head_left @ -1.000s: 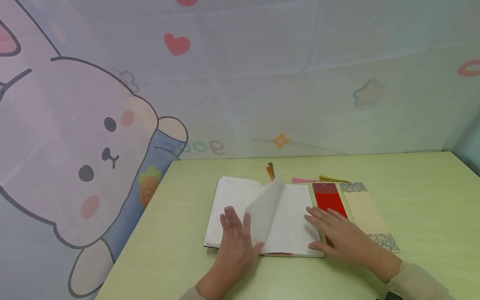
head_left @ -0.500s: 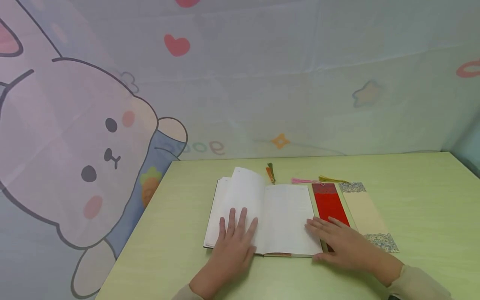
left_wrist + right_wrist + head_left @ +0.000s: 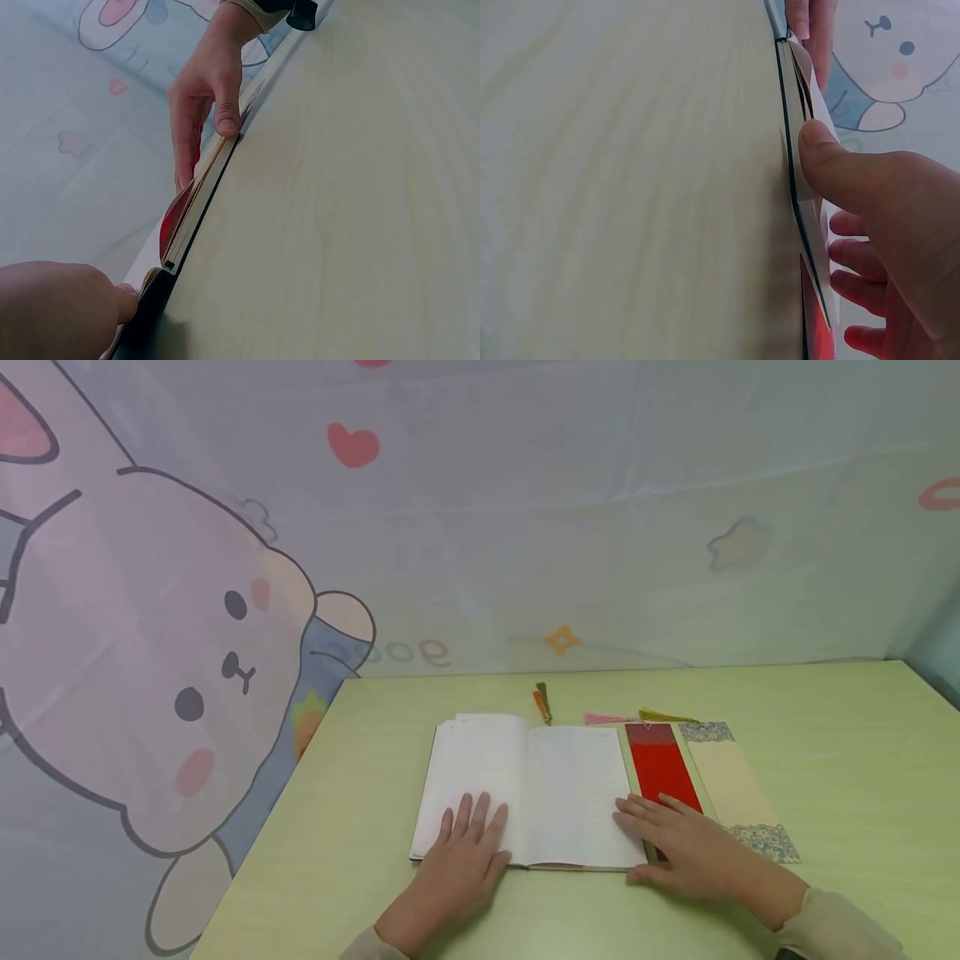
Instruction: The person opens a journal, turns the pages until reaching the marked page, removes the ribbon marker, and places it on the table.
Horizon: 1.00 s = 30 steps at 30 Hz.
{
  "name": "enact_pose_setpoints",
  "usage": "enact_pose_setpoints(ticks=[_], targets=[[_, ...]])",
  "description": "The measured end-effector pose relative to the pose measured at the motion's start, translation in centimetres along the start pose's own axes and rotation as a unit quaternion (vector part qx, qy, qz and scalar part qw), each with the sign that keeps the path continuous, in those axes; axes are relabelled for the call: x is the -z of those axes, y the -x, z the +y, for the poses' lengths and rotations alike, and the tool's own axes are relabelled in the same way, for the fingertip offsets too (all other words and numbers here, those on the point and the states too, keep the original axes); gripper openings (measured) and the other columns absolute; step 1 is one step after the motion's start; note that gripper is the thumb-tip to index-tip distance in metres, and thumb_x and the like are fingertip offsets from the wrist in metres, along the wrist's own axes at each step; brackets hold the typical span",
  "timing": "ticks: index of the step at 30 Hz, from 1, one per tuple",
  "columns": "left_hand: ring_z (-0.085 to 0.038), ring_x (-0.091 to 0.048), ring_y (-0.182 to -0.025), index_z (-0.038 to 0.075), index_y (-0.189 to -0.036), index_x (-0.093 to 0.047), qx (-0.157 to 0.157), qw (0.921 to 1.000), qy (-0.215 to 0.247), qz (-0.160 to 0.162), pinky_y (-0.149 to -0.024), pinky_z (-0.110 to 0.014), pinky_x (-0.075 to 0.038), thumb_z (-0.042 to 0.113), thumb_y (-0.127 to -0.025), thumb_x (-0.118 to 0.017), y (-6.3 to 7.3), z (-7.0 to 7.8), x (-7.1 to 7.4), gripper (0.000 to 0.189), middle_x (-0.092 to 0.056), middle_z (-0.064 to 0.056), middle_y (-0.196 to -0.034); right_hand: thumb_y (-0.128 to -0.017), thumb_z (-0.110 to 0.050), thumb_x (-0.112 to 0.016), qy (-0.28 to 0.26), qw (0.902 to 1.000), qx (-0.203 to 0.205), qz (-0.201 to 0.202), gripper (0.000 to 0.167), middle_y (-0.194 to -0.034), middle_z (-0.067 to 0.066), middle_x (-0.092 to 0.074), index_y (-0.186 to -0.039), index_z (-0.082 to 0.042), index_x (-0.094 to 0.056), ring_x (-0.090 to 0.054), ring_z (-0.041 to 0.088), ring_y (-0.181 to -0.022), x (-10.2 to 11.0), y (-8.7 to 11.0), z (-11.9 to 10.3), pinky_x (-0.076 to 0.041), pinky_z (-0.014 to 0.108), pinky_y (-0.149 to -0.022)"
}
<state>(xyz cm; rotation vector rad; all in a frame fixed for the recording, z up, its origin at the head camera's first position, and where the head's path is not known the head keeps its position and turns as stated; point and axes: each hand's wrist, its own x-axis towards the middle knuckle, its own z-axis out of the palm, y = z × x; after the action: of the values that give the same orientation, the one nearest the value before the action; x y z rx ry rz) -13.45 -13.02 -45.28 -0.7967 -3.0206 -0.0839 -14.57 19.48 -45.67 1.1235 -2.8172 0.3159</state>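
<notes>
An open notebook (image 3: 573, 793) with white pages lies on the table. My left hand (image 3: 461, 860) rests with straight, spread fingers on the lower part of its left page. At the lower right corner of the right page lies my right hand (image 3: 686, 852), fingers extended across the page edge, thumb at the bottom edge. In the right wrist view the right thumb (image 3: 819, 139) touches the page stack's edge. Partly under my right hand is a red bookmark (image 3: 663, 772) with a pink tassel (image 3: 607, 719). Something reddish shows between the pages at the notebook's bottom edge.
A cream bookmark (image 3: 731, 785) with patterned ends and an olive tassel (image 3: 663, 718) lies right of the red one. Orange and green tassels (image 3: 542, 703) stick out past the notebook's top. Behind the light green table (image 3: 862, 760) hangs a printed cloth (image 3: 510, 527).
A page that stood raised near the middle has turned over leftward and now lies flat on the left side. My left hand moved slightly left and down; my right hand shifted slightly down.
</notes>
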Motion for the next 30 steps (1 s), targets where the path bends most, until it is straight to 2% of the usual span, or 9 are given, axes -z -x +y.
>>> enact_pose_setpoints(ticks=[6, 10, 14, 20, 26, 30], targets=[[-0.035, -0.011, -0.139, 0.01, -0.148, -0.024, 0.006, 0.9999, 0.013, -0.007, -0.108, -0.052, -0.015, 0.04, -0.101, -0.029, 0.06, 0.05, 0.12, 0.056, -0.018, -0.017, -0.152, -0.084, -0.056, -0.057, -0.006, 0.9999, -0.015, -0.006, 0.066, -0.139, 0.004, -0.047, -0.133, -0.012, -0.053, -0.04, 0.025, -0.129, 0.1, -0.06, 0.0, -0.029, 0.05, -0.103], [-0.035, -0.014, -0.138, 0.009, -0.147, -0.025, 0.013, 0.9991, 0.034, -0.021, -0.107, -0.053, -0.019, 0.04, -0.101, -0.03, 0.07, 0.18, 0.27, 0.056, -0.019, -0.018, -0.151, -0.087, -0.049, -0.058, -0.007, 0.9999, -0.001, 0.014, 0.052, -0.133, 0.002, -0.053, -0.128, -0.016, -0.059, -0.045, 0.025, -0.125, 0.06, -0.03, 0.0, -0.032, 0.051, -0.101], [-0.035, -0.015, -0.138, 0.008, -0.147, -0.025, 0.017, 0.9983, 0.05, -0.027, -0.106, -0.054, -0.02, 0.039, -0.101, -0.032, 0.13, 0.23, 0.38, 0.056, -0.02, -0.019, -0.151, -0.088, -0.04, -0.061, 0.0, 0.9985, 0.035, 0.041, 0.042, -0.127, 0.002, -0.058, -0.124, -0.018, -0.063, -0.05, 0.027, -0.12, -0.01, -0.05, 0.11, -0.035, 0.052, -0.097], [-0.035, -0.013, -0.138, 0.009, -0.147, -0.025, 0.019, 0.9986, 0.041, -0.028, -0.106, -0.054, -0.019, 0.04, -0.101, -0.03, 0.16, 0.19, 0.34, 0.056, -0.019, -0.018, -0.151, -0.085, -0.033, -0.067, 0.033, 0.9908, 0.097, 0.087, 0.038, -0.119, 0.003, -0.063, -0.118, -0.014, -0.066, -0.057, 0.027, -0.112, -0.07, -0.11, 0.08, -0.041, 0.051, -0.091], [-0.035, -0.011, -0.139, 0.006, -0.146, -0.029, 0.005, 0.9997, 0.023, -0.006, -0.108, -0.052, -0.014, 0.04, -0.1, -0.032, 0.15, 0.19, 0.32, 0.057, -0.019, -0.02, -0.151, -0.086, -0.034, -0.066, 0.058, 0.9815, 0.133, 0.125, 0.038, -0.115, 0.004, -0.065, -0.116, -0.012, -0.067, -0.06, 0.026, -0.107, 0.09, -0.24, -0.13, -0.045, 0.048, -0.087], [-0.035, -0.01, -0.139, 0.003, -0.144, -0.031, -0.005, 0.9999, 0.012, 0.007, -0.109, -0.049, -0.012, 0.047, -0.099, -0.031, 0.05, 0.31, 0.4, 0.064, -0.017, -0.021, -0.151, -0.088, -0.034, -0.064, 0.07, 0.9718, 0.153, 0.165, 0.037, -0.115, 0.004, -0.065, -0.117, -0.011, -0.067, -0.061, 0.024, -0.105, 0.34, -0.27, -0.25, -0.047, 0.046, -0.084]])
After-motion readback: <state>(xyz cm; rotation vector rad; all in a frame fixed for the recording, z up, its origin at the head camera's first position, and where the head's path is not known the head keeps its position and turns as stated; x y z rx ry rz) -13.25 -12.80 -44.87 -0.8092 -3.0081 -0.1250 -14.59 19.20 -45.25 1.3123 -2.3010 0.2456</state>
